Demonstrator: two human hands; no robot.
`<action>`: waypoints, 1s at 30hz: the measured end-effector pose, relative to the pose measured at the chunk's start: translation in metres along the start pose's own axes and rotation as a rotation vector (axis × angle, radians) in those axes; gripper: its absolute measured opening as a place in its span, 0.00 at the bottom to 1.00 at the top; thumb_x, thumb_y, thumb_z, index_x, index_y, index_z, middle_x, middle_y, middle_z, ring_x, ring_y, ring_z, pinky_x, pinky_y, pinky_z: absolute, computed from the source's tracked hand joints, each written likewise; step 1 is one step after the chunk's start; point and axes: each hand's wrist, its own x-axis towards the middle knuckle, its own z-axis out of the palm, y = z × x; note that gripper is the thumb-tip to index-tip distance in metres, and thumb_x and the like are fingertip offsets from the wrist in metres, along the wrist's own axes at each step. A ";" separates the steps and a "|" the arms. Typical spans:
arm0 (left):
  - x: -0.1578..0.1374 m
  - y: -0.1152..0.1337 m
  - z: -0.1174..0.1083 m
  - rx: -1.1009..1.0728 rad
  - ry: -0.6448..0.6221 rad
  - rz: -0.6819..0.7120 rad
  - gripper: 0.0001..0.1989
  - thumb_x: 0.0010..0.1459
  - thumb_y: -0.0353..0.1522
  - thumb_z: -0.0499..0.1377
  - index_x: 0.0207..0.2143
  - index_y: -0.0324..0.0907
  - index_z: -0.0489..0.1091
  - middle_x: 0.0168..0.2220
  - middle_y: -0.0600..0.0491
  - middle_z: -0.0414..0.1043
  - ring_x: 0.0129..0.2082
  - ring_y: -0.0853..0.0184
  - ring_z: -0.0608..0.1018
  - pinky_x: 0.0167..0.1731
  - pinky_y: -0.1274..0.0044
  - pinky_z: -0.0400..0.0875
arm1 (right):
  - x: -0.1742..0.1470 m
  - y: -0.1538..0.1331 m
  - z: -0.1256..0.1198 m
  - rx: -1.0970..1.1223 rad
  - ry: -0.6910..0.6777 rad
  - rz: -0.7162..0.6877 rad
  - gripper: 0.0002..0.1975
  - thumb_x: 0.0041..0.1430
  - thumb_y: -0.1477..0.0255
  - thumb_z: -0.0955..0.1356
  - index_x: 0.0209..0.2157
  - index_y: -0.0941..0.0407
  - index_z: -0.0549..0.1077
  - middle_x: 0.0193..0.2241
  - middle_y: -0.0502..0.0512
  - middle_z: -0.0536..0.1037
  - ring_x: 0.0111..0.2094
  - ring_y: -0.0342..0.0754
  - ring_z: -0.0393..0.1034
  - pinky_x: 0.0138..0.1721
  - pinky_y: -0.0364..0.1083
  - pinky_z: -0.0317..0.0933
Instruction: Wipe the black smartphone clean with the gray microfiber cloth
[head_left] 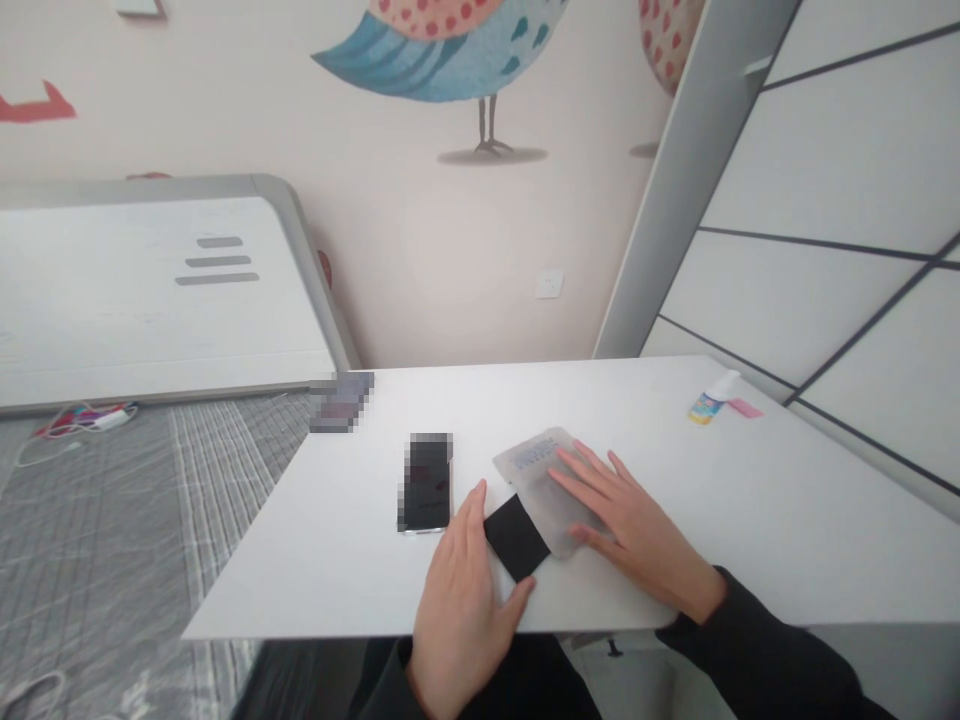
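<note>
On the white table (750, 500) lies a translucent grey pouch (536, 470). My right hand (630, 530) rests flat on it, fingers spread, pressing it down. A flat black sheet (516, 537) sticks out of the pouch's near end. My left hand (461, 590) pinches that black sheet between thumb and fingers at the table's front edge. A black phone (425, 485) lies face up just left of my left hand, apart from it.
A small white bottle with a yellow label (711, 398) and a pink slip (744, 407) lie at the table's far right by the white panelled wall. A blurred dark object (341, 400) sits at the far left corner. A grey striped bed (112, 520) lies left.
</note>
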 end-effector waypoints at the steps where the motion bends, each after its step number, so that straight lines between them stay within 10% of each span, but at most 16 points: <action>1: -0.001 0.000 -0.001 0.003 -0.001 0.018 0.49 0.59 0.31 0.62 0.72 0.44 0.32 0.71 0.37 0.54 0.69 0.48 0.62 0.63 0.55 0.66 | 0.003 -0.003 0.001 -0.004 -0.002 0.002 0.38 0.69 0.45 0.54 0.71 0.53 0.56 0.72 0.59 0.54 0.73 0.60 0.44 0.70 0.70 0.44; 11: 0.001 -0.005 -0.002 -0.072 -0.035 0.011 0.48 0.52 0.25 0.58 0.71 0.39 0.39 0.71 0.38 0.54 0.70 0.53 0.61 0.66 0.57 0.63 | -0.006 -0.078 0.007 0.298 -0.284 -0.209 0.53 0.56 0.36 0.63 0.72 0.55 0.53 0.72 0.59 0.52 0.73 0.63 0.46 0.72 0.66 0.37; 20: 0.002 -0.002 -0.002 -0.070 -0.003 0.008 0.45 0.59 0.31 0.60 0.72 0.42 0.37 0.71 0.37 0.54 0.69 0.50 0.62 0.64 0.56 0.66 | 0.017 -0.050 0.010 0.101 -0.152 -0.008 0.46 0.63 0.40 0.59 0.71 0.58 0.55 0.72 0.62 0.53 0.72 0.65 0.46 0.70 0.71 0.45; 30: 0.003 -0.001 -0.001 -0.037 -0.014 -0.006 0.48 0.49 0.25 0.58 0.71 0.36 0.41 0.71 0.36 0.53 0.71 0.51 0.59 0.66 0.57 0.63 | -0.008 -0.079 0.009 0.289 -0.267 -0.199 0.51 0.58 0.39 0.64 0.72 0.55 0.51 0.72 0.59 0.52 0.72 0.62 0.48 0.72 0.65 0.40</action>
